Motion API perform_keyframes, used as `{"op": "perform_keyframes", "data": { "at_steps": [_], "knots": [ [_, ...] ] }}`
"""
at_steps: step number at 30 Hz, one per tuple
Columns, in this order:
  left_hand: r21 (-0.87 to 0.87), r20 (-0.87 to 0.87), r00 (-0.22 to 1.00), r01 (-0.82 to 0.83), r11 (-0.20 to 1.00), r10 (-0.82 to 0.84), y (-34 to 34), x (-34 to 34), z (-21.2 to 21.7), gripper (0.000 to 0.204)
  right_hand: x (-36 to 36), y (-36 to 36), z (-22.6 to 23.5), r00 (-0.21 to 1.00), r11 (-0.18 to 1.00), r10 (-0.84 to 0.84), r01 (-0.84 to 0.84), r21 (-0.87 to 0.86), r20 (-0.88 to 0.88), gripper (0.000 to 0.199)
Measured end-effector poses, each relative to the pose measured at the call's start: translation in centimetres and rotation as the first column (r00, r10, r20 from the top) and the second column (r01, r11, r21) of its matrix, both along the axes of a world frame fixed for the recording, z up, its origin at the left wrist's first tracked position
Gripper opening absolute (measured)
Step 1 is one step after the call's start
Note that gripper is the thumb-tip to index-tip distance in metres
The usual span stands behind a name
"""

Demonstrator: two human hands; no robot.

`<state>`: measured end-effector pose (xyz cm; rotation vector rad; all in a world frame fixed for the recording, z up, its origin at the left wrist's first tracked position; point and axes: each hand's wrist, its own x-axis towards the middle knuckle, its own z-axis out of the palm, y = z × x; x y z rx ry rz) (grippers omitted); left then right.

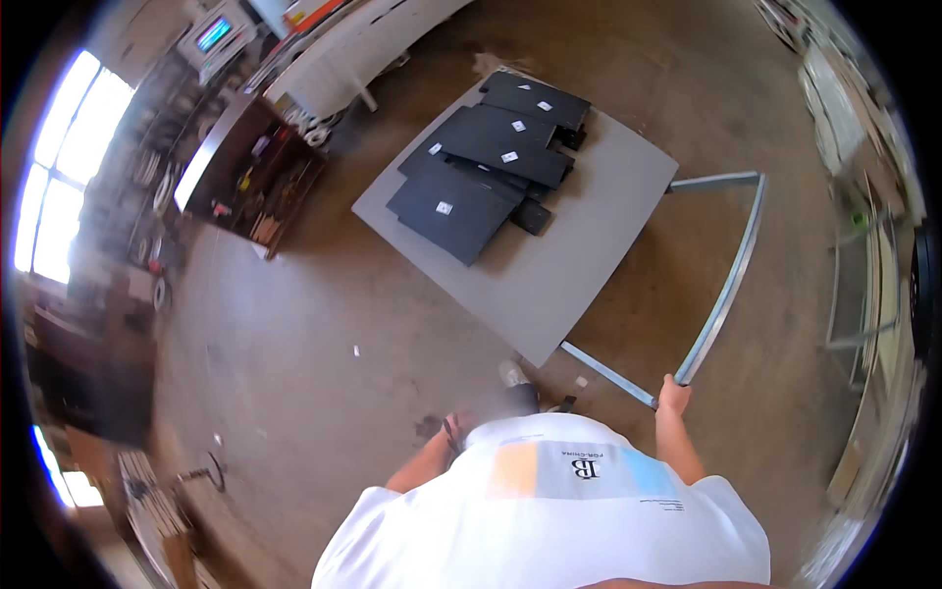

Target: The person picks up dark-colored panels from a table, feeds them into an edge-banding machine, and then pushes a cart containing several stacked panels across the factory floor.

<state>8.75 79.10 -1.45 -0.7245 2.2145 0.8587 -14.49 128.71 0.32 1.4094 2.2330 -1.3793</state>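
My right hand (673,395) is closed round the corner of a pale metal frame handle (728,280). That handle runs from the right side of a grey flat board (613,167), like a platform cart's top; what carries the board underneath is hidden. Several dark flat panels (456,208) with small white labels lie in an overlapping pile on it. Beside my body hangs my left hand (454,428), away from the board. A dark band or strap shows at it, and its fingers are too blurred and small to make out.
At the left stands a dark brown open cabinet (280,191) with small items inside. A white bench (339,64) and a machine with a lit screen (213,35) are beyond it. Sheets and boards (878,324) lean along the right side. A white scrap (356,350) lies on the floor.
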Motion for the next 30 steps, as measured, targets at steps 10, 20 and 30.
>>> {"op": "perform_keyframes", "data": {
  "at_steps": [10, 20, 30],
  "knots": [
    [-0.005, -0.104, 0.799, -0.596, 0.803, 0.592, 12.1, 7.9, -5.1, 0.040, -1.9, 9.3, -5.8, 0.992, 0.845, 0.083, -0.119, -0.521, -0.092, 0.034],
    [-0.112, -0.329, 0.608, -0.785, 0.609, 0.723, 28.5, 18.6, 0.3, 0.031, -2.4, 11.0, -4.3, 0.925, 0.686, 0.376, -0.316, -0.656, -0.053, 0.034],
    [-0.174, -0.295, 0.783, -0.607, 0.775, 0.548, 35.2, 20.3, -6.3, 0.025, -5.3, 10.7, -5.5, 0.885, 0.631, 0.462, -0.375, -0.679, -0.059, 0.035]
  ]
}}
